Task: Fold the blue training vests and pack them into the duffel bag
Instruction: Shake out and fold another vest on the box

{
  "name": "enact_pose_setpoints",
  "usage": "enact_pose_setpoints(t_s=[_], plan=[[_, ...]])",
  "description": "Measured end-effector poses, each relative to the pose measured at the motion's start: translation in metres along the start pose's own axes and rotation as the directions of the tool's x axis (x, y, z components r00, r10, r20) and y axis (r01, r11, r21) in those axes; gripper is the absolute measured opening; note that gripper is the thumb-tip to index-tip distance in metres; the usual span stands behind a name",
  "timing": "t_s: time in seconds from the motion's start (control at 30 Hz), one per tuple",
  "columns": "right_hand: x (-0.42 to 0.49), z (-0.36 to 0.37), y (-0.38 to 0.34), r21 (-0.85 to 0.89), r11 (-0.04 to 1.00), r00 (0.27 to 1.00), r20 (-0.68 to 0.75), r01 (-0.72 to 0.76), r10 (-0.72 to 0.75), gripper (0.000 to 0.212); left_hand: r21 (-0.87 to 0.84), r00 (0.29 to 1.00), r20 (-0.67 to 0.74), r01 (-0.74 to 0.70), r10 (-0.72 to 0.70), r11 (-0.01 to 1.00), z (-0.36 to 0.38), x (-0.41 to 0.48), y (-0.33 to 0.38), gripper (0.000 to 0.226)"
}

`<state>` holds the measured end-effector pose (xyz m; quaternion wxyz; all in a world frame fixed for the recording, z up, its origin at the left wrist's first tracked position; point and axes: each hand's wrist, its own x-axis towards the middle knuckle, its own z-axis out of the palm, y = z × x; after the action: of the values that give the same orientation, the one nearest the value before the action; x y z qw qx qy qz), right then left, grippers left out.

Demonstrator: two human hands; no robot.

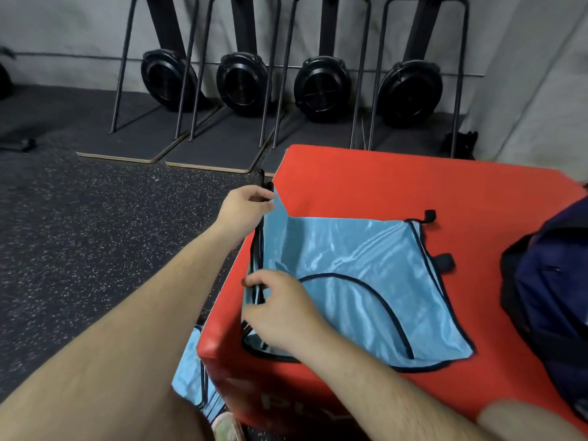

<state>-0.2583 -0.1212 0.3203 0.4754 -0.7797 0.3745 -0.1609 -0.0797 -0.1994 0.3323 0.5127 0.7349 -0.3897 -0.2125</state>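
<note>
A light blue training vest (366, 265) lies spread on the flat top of a red padded box (397, 186) that serves as the worktop, its left edge along the box's left side, probably so the cloth can be squared up for a fold. The left hand (246, 205) holds the far left corner, its fingers (261, 194) pinching the fabric and the dark trim and lifting that corner a little off the worktop. The right hand (283, 310) takes the near part of the same edge; its thumb and fingers are curled and pinch the black binding. Held at two points along one side, the edge can be drawn taut and carried over in one piece, so my guess is that a lengthwise fold is being set up. The vest is thin, glossy and slippery-looking, with soft creases, black piping around the hem and a curved armhole or neck opening, and short black tabs on the right side. A navy duffel bag (550, 297) of matte woven cloth slumps on the right of the box, near the vest but apart from it, handy for packing. More blue vests (189, 374) hang or lie beside the box at lower left, above the speckled rubber floor (95, 233).
</note>
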Motion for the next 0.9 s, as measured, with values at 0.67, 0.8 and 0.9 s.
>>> enact_pose_setpoints(t_s=[0.67,0.8,0.9], plan=[[-0.066,-0.147,0.094,-0.087,0.961,0.923,-0.312,-0.264,0.225,0.029,0.254,0.926,0.377,-0.133,0.029,0.958,0.168,-0.036,0.072,0.019],[-0.077,-0.164,0.116,-0.073,0.960,0.907,-0.354,-0.270,0.228,0.029,0.268,0.903,0.428,-0.151,0.023,0.951,0.204,-0.042,0.082,0.037],[-0.082,-0.173,0.128,-0.145,0.948,0.904,-0.370,-0.285,0.215,0.031,0.271,0.887,0.461,-0.164,0.022,0.949,0.226,-0.046,0.087,0.039]])
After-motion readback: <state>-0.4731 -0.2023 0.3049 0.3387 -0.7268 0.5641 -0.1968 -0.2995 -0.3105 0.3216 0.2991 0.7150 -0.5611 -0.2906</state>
